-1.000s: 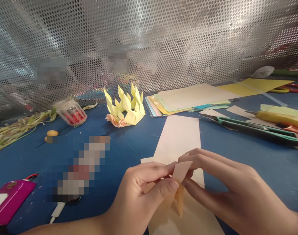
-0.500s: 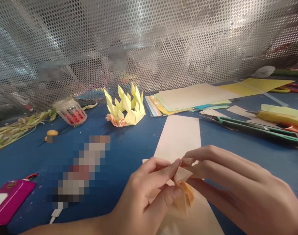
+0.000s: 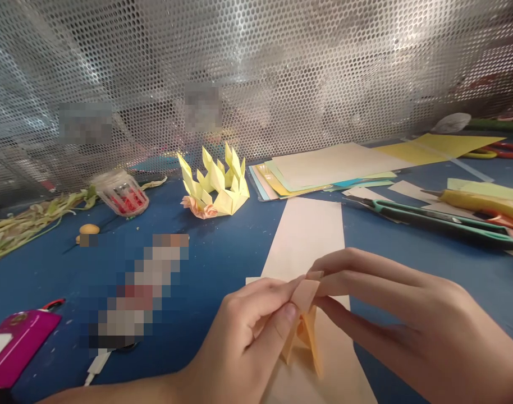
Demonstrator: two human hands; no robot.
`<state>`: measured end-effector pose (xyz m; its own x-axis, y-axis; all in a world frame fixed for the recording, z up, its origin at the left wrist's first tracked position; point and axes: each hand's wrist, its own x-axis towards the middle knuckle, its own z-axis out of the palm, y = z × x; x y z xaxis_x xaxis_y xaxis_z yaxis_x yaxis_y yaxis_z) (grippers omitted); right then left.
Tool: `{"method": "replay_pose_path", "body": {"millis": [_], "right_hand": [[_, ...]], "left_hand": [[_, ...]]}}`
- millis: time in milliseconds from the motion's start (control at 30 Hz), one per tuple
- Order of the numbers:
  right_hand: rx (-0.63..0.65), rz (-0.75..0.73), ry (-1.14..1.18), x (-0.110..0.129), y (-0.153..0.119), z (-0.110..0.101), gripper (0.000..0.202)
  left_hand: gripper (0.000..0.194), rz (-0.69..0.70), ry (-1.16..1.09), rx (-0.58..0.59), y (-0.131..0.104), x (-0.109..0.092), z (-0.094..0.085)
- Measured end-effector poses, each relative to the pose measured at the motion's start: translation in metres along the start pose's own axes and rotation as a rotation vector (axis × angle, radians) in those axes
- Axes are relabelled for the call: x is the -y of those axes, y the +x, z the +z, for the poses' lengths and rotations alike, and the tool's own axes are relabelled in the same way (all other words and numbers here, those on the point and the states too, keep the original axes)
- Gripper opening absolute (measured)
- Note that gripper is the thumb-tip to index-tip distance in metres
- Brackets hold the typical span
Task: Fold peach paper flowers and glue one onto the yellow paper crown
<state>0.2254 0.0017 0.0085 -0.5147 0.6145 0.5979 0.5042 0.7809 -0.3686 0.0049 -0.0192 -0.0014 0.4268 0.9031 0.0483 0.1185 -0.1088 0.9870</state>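
Observation:
Near the bottom centre, a small folded peach paper is pinched between both hands, its pointed flaps hanging down. My left hand has thumb and fingertips closed on its left side. Fingers of my right hand press on its upper right edge. Under the hands lies a pale paper strip running away from me. Beyond them stands a crown-like ring of folded yellow paper with a pink paper flower at its lower left.
Paper sheets are stacked at the back. Green-handled scissors and a yellow tool lie right. Left are a clear jar, a small orange object, dried leaves and a magenta device.
The folded peach paper has turned in my fingers, so a broad flap now faces up and its points hang lower. Both hands have shifted slightly left.

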Motion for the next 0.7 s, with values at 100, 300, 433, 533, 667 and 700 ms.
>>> {"method": "replay_pose_path", "body": {"millis": [100, 300, 433, 533, 667, 700], "right_hand": [[-0.074, -0.057, -0.075, -0.004, -0.003, -0.004, 0.017], [-0.094, -0.111, -0.108, -0.009, 0.001, -0.007, 0.019], [-0.14, -0.078, -0.046, -0.008, -0.001, -0.001, 0.02], [-0.145, -0.038, -0.006, -0.007, -0.003, 0.004, 0.021], [-0.126, -0.043, 0.028, -0.006, -0.001, 0.005, 0.018], [-0.125, -0.04, 0.045, -0.005, 0.0, 0.004, 0.019]], "left_hand": [[0.035, 0.019, -0.009, 0.013, -0.002, 0.002, -0.001], [0.039, -0.016, -0.031, -0.035, -0.005, 0.001, 0.004], [0.037, -0.003, -0.006, 0.003, -0.004, -0.001, 0.003], [0.042, 0.011, 0.017, 0.083, -0.002, -0.001, -0.001], [0.039, 0.082, 0.019, 0.122, -0.002, -0.003, -0.003], [0.038, 0.089, 0.019, 0.114, -0.002, -0.003, -0.002]]}}
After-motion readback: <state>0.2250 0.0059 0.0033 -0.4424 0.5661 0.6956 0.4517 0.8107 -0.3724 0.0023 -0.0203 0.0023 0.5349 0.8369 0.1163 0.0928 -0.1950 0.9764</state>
